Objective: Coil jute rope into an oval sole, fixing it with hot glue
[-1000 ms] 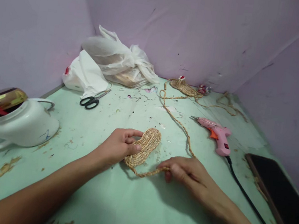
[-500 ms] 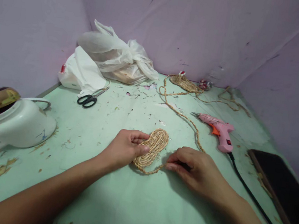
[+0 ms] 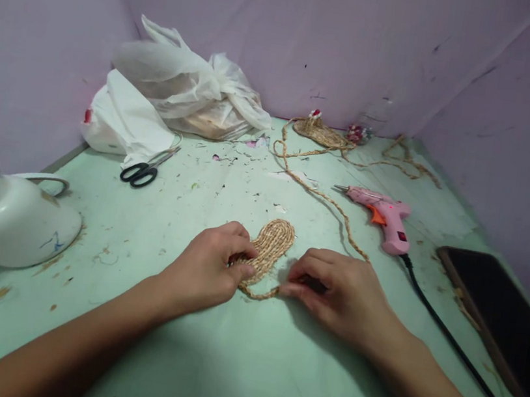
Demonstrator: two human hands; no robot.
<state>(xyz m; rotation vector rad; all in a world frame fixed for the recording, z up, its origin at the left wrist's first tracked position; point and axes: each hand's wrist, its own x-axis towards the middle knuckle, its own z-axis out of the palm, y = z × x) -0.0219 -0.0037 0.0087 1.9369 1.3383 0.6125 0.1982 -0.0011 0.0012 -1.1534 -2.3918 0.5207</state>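
Observation:
A flat oval coil of woven jute rope (image 3: 272, 245) lies on the pale green table (image 3: 222, 363). My left hand (image 3: 208, 269) grips the coil's near end, thumb and fingers closed on it. My right hand (image 3: 331, 290) pinches the loose rope (image 3: 261, 293) that curls round the coil's near edge. That rope runs under my right hand and away across the table (image 3: 324, 197) toward the back wall.
A pink glue gun (image 3: 384, 212) with a black cord (image 3: 447, 336) lies right of the coil. A dark phone (image 3: 499, 320) sits far right. Black scissors (image 3: 143, 168) and white plastic bags (image 3: 181, 95) are at back left, a white pot (image 3: 5, 224) at left. More rope and small ornaments (image 3: 323, 133) lie by the wall.
My right hand has moved left toward the coil, drawing the loose rope tighter against its near edge. The left hand keeps its hold. The view has tilted slightly.

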